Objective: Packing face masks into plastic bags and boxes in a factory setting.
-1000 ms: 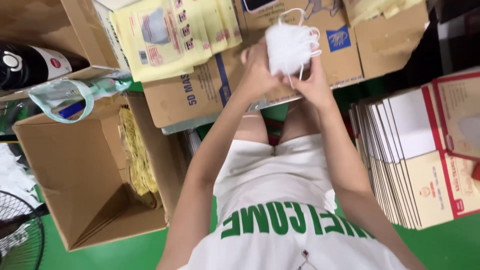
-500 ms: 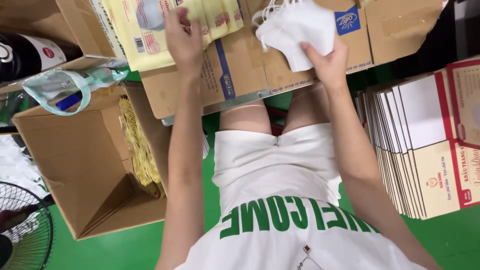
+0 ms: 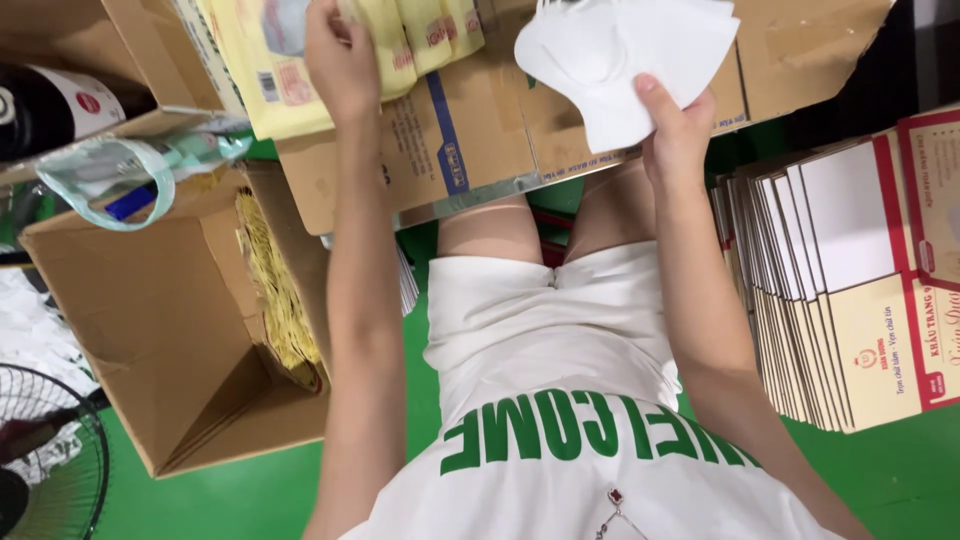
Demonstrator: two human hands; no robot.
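White folded face masks (image 3: 625, 62) are fanning out from the right hand (image 3: 677, 130), which is pinching the stack between thumb and curled fingers above the far edge of a flattened cardboard box (image 3: 470, 140). The left hand (image 3: 340, 62) is closing its fingers on yellow packets (image 3: 270, 60) near the box's left corner. Flat cartons (image 3: 850, 290) are standing stacked at right.

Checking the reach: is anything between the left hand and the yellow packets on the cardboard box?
Nothing visible. The left hand already rests on the yellow packets, fingers on top. The right hand holds the white masks apart, off to the side.
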